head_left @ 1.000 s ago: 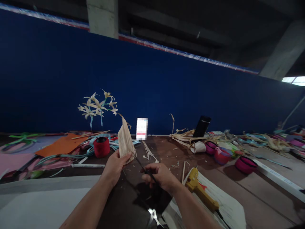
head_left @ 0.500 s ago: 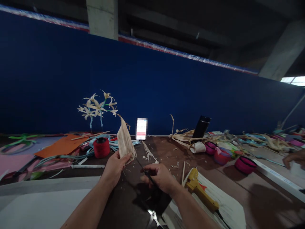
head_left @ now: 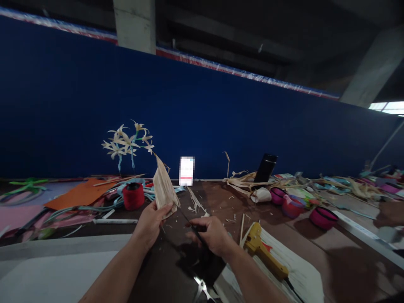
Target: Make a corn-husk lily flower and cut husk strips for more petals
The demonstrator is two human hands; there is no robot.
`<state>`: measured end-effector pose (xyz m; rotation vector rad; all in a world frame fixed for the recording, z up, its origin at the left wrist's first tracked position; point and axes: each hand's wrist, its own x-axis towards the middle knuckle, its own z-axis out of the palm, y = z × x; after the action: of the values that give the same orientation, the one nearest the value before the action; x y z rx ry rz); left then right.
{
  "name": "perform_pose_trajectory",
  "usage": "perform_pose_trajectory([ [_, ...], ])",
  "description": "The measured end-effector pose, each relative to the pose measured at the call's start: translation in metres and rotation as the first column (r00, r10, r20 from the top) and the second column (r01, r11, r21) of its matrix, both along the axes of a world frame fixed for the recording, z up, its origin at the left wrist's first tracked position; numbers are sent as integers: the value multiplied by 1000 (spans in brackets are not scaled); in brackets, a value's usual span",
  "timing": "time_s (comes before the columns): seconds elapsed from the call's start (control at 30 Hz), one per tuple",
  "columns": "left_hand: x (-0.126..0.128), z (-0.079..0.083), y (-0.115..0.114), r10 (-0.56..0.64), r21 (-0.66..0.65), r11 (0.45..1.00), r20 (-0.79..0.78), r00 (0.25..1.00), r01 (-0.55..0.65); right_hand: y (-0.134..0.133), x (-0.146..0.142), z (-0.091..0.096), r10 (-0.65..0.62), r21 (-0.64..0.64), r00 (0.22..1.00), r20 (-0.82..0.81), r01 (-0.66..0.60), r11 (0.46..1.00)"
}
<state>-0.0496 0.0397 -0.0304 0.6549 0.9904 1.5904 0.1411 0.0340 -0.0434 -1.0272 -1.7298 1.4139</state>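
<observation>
My left hand [head_left: 151, 223] pinches the lower edge of a pale dried corn husk [head_left: 164, 187] and holds it upright above the brown table [head_left: 284, 252]. My right hand [head_left: 210, 233] is closed round the black handles of a pair of scissors [head_left: 189, 223]. The dark blades point up and to the left, and their tips meet the husk's lower right edge. Small husk scraps [head_left: 197, 204] lie on the table just behind both hands.
A yellow glue gun [head_left: 263, 252] rests on a white sheet right of my right arm, and another pair of scissors [head_left: 202, 288] lies below. A red thread spool [head_left: 133, 195], husk flowers [head_left: 126, 141], coloured paper, a black bottle [head_left: 266, 167] and pink bowls [head_left: 322, 217] stand behind. Another person's hand [head_left: 389, 212] shows at far right.
My hands, the husk and the scissors stay almost still. Another person's hand has come into view at the far right edge over the table.
</observation>
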Motion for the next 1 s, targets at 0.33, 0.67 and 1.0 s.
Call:
perform_pose_trajectory([
  [0.33, 3, 11, -7, 31, -5, 1000, 22, 999, -31, -4, -3, 2, -15, 18, 1000, 10, 15, 1000],
  [0.67, 10, 1, -8, -84, -37, 996, -17, 996, 83, -4, -3, 4, -45, 111, 999, -2, 45, 993],
  [1.0, 6, 12, -12, -64, 20, 998, -32, 997, 65, -5, -3, 3, -56, 185, 997, 58, 44, 982],
])
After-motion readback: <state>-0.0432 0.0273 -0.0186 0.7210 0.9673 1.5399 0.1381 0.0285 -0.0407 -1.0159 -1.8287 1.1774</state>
